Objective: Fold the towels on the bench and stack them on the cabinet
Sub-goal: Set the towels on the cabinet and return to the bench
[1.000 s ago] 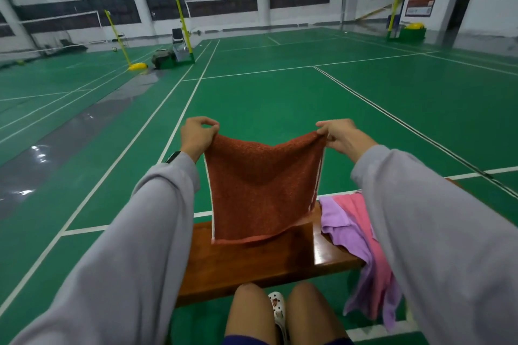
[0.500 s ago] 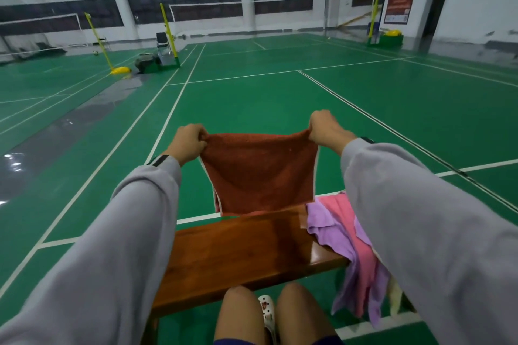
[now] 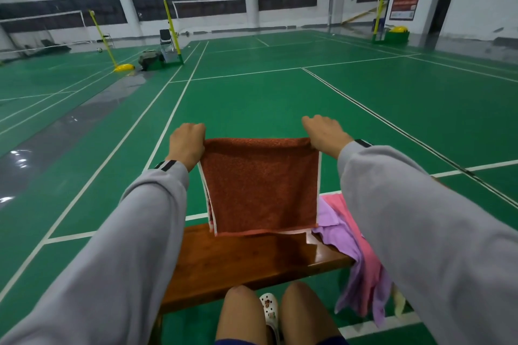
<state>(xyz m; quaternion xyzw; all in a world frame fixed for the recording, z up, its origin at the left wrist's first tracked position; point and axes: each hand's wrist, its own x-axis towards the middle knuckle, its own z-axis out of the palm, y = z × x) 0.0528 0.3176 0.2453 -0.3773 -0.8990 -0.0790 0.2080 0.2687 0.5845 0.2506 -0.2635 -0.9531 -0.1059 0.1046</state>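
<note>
While both hands (image 3: 187,145) pinch corners, brown towel (image 3: 260,187) hangs over bench (image 3: 252,260).

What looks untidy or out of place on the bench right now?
The purple towel and pink towel lie crumpled at the right end of the bench, and they hang over its edge toward the floor. The brown towel, held by the left hand and right hand, hangs straight.
</note>
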